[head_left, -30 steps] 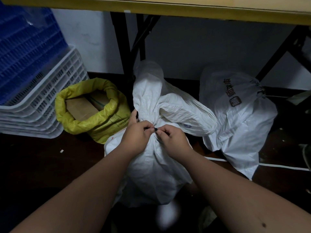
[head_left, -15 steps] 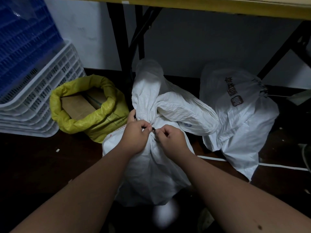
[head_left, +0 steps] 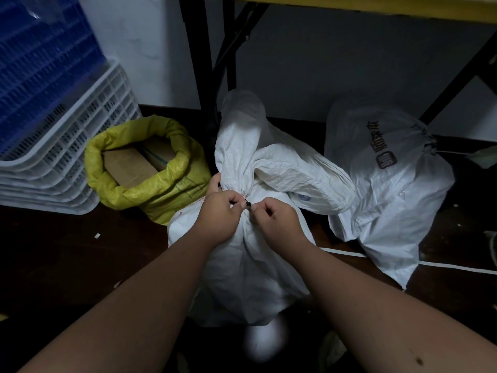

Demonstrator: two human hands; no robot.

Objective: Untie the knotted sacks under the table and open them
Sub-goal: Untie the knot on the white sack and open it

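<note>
A white woven sack [head_left: 242, 267] stands on the dark floor in the middle, its neck gathered and bound by a thin dark tie [head_left: 247, 203]. My left hand [head_left: 219, 215] pinches the tie from the left, fingers curled at the neck. On the right side of the knot, my right hand [head_left: 275, 222] pinches the same tie. The sack's loose top flops up and to the right. A second white sack [head_left: 390, 189] with dark printing stands tied at the right. A yellow sack [head_left: 150, 181] at the left is open, with cardboard boxes inside.
Stacked white crates [head_left: 59, 146] with blue crates [head_left: 35, 63] on them fill the left side. Black table legs [head_left: 212, 65] rise behind the sacks, and the yellow table edge [head_left: 376, 9] runs overhead. A white cord [head_left: 443, 266] lies on the floor at the right.
Both hands have stayed at the knot, working the dark tie with small finger movements. The sack has barely shifted.
</note>
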